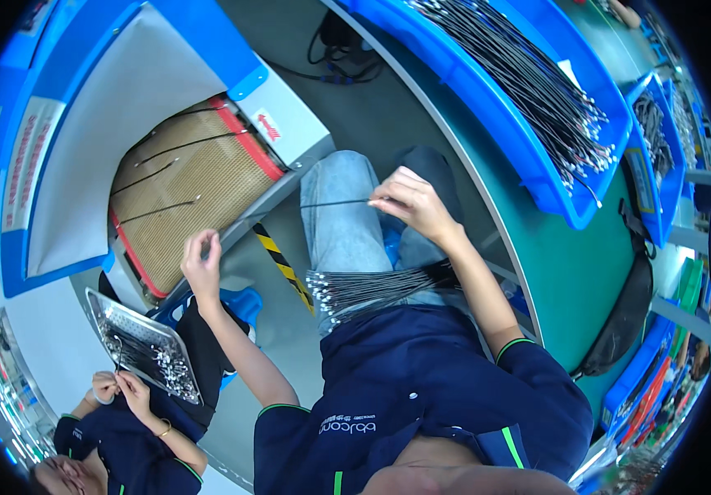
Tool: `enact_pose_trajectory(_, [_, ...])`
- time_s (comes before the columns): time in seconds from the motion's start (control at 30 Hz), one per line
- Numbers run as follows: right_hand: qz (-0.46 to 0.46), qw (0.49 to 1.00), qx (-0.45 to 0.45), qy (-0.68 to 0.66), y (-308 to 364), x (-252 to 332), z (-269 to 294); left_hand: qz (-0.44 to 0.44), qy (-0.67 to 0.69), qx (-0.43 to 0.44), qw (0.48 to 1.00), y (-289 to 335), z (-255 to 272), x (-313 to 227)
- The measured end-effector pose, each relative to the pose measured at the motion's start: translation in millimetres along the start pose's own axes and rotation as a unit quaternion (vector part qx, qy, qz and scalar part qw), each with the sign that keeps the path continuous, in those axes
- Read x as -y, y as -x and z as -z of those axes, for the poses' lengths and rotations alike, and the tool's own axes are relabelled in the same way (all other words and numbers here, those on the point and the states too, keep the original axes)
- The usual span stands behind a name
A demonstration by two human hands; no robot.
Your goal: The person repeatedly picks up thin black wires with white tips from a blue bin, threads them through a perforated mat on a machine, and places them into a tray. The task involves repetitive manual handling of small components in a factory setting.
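A thin black cable [335, 204] with a pale end is pinched between the thumb and fingers of my right hand [411, 202], above my lap. It stretches left toward my left hand [200, 262], whose fingers are bent together beside the conveyor's edge. Whether the cable's other end lies in those fingertips is too fine to see. Across my thighs rests a bundle of black cables [363, 290] with silvery ends. Several single cables [194, 142] lie spaced out on the tan mesh conveyor belt [198, 186], which leads under a white and blue hood.
On the green table [487, 124] at right, a blue bin [529, 177] holds many black cables. A black strap or pouch [619, 322] hangs at its edge. At lower left, a co-worker's hands [124, 388] work by a metal tray [193, 363] of cables. Striped tape [281, 264] marks the floor.
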State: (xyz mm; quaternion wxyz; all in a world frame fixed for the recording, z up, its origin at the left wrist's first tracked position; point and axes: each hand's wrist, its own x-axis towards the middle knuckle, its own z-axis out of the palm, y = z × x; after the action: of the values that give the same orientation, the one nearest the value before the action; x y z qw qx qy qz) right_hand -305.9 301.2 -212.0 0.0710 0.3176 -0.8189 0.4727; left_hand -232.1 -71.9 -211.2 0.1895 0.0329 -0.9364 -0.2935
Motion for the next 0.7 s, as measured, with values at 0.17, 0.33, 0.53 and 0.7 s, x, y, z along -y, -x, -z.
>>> enact_pose_trajectory(0.17, [0.015,0.998,-0.068,0.003,-46,-8,-67,-0.002,-0.04,-0.009,0.999,-52,18,64])
enact_pose_trajectory(0.33, [0.026,0.992,-0.12,0.033,-80,-13,-125,0.042,-0.027,0.029,0.998,-93,30,109])
enact_pose_trajectory(0.53, [0.014,0.991,-0.106,0.086,-98,-18,-159,0.031,-0.053,0.051,0.997,-111,30,148])
enact_pose_trajectory(0.7, [0.0,0.989,-0.087,0.12,-102,-15,-166,0.048,-0.053,0.064,0.995,-113,29,165])
